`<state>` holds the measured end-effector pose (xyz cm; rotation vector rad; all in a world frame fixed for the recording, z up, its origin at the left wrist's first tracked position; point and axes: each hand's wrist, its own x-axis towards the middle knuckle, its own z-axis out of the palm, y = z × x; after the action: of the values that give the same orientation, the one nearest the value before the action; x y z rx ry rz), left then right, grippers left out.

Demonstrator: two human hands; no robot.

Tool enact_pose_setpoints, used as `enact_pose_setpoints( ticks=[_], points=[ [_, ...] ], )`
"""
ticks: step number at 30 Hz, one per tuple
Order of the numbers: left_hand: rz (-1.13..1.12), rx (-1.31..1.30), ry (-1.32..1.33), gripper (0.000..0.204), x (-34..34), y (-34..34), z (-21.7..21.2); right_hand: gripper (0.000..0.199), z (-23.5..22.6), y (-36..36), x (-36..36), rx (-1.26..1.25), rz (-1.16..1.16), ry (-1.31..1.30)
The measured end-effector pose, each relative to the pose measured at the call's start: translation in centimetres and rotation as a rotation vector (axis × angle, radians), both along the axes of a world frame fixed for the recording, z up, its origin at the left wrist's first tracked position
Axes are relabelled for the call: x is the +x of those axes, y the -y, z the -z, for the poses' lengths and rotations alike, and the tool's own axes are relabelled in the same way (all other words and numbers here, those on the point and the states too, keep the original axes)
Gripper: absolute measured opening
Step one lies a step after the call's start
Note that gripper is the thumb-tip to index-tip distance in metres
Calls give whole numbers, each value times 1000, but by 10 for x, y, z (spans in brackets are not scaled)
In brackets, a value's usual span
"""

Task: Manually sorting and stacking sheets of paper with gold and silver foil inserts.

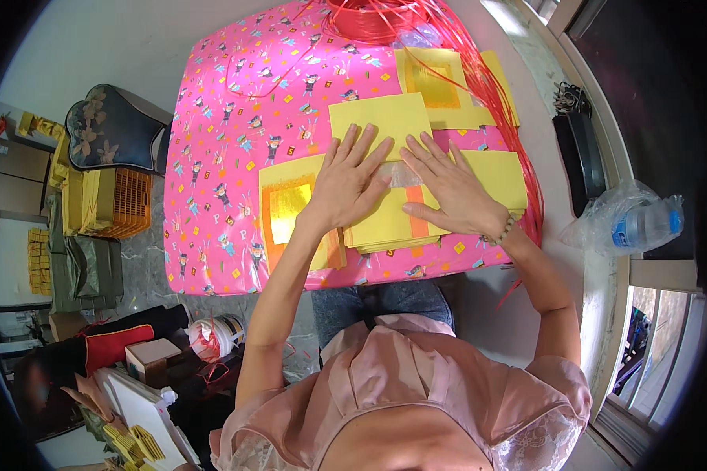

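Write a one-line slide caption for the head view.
Left hand and right hand spread flat on yellow paper, over a pink tablecloth with red strings along its right side.

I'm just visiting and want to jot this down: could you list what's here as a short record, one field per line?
Left hand: left hand flat on yellow paper, fingers spread
Right hand: right hand also flat on yellow paper, bracelet at the wrist
Surface: table with patterned pink cover
Along table's right edge: red cords
Off to the left: dark floral chair, orange crate
Off to the right: clear bottle, blue cap
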<state>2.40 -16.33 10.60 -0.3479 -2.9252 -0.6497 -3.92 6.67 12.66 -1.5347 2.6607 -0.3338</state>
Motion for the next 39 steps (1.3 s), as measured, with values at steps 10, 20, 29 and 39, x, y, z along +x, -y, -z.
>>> enact_pose_setpoints(
  ticks=[10, 20, 29, 39],
  points=[
    [30, 41, 0, 60, -5, 7, 6, 51, 6, 7, -9, -105, 11, -150],
    [-70, -61, -249, 51, -18, -7, -3, 19, 8, 26, -55, -279, -174, -502],
    [-198, -260, -497, 33, -29, -25, -10, 17, -2, 17, -56, -450, -158, -476],
    [-120, -281, -674, 42, -22, -99, -28, 57, -19, -70, -40, -914, 537, 1073]
  ],
)
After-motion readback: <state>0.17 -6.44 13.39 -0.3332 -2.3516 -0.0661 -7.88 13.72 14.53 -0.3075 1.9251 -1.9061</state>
